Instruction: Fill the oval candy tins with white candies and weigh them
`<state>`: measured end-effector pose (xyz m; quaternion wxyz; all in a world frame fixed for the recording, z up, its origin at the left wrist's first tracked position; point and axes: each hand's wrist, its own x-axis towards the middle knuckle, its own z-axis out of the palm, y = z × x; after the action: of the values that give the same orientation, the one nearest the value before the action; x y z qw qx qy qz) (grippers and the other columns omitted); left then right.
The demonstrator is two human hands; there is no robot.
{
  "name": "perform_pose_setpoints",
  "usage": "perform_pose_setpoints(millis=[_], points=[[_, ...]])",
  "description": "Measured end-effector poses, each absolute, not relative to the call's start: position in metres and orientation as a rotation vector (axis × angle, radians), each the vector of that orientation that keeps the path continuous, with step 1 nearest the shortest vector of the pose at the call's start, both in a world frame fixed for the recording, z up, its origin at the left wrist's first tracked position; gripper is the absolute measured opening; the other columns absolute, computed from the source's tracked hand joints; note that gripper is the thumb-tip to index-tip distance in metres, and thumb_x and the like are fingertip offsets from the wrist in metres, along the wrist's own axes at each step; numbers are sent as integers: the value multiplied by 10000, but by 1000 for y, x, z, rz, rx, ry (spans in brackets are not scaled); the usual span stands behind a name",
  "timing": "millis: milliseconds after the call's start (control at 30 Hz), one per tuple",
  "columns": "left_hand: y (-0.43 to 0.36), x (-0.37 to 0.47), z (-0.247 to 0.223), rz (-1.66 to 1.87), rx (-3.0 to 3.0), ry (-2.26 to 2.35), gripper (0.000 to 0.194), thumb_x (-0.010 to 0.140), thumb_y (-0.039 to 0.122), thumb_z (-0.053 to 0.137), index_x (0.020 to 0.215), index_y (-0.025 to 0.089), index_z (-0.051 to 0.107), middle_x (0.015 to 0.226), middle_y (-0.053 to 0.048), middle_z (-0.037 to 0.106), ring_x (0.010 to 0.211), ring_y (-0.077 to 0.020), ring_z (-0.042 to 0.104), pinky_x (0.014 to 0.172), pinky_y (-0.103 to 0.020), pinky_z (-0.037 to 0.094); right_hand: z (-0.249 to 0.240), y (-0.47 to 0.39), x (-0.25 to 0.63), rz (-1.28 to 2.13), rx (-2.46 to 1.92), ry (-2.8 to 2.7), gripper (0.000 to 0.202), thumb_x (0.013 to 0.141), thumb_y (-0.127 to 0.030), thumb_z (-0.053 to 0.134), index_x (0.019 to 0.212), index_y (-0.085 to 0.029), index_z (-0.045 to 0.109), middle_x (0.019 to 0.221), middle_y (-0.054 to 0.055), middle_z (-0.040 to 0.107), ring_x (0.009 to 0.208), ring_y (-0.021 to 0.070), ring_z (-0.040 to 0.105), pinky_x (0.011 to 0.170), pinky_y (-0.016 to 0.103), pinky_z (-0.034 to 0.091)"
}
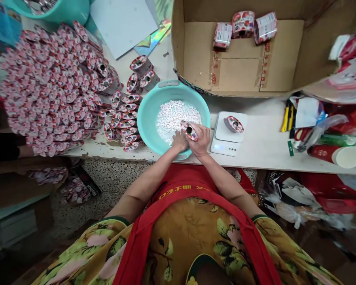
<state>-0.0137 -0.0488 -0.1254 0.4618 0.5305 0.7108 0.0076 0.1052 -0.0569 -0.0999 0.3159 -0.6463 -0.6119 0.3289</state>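
Note:
A turquoise basin holds a heap of small white tablet-like pieces. My right hand grips a small printed container over the basin's right side; its oval red-and-white top has a dark round hole. Lower in the basin, my left hand reaches down with curled fingers at the white pieces, just left of that container. What those fingers hold is hidden. To the right, another printed container rests on a white digital scale.
Many similar containers are packed together at the left, with several more beside the basin. A cardboard box behind the scale holds three. Cutters and a red paper cup lie at right.

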Motion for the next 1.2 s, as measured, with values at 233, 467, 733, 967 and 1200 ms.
perform_pose_setpoints(millis=[233,467,733,967,1200], points=[[-35,13,-134,556,608,1646,211,851,49,565,679,151,499,750,-71,614,842,-151,588,784,-262,428,-90,-55,110,818,-1619,-1589,390,894,-443,609,1221,-231,627,1230,120,644,1208,266,584,1093,444,464],[-27,-35,-118,797,131,1216,289,784,441,678,820,166,595,709,-35,642,607,-154,629,597,-284,527,-57,-31,136,992,-1554,-1411,455,824,-359,664,1257,-234,596,1208,75,647,1110,212,640,1026,390,521],[-8,-49,-58,1208,297,1181,384,883,550,589,778,189,510,664,-8,578,493,-109,553,479,-247,434,-46,-24,119,1161,-1541,-1672,351,746,-341,729,1079,-234,693,1086,53,710,1042,261,660,963,434,514],[-10,-27,-41,1490,437,1313,364,867,508,637,760,195,486,721,12,582,662,-120,625,722,-291,510,-52,-32,86,1162,-1602,-1773,283,732,-388,724,958,-222,689,990,57,711,926,265,651,824,386,521],[0,-24,-52,1454,444,1415,388,861,515,683,775,197,478,686,42,543,614,-90,589,666,-248,462,-46,-28,84,1146,-1706,-1751,334,712,-356,741,1017,-226,703,1045,61,728,953,279,663,838,397,525]])
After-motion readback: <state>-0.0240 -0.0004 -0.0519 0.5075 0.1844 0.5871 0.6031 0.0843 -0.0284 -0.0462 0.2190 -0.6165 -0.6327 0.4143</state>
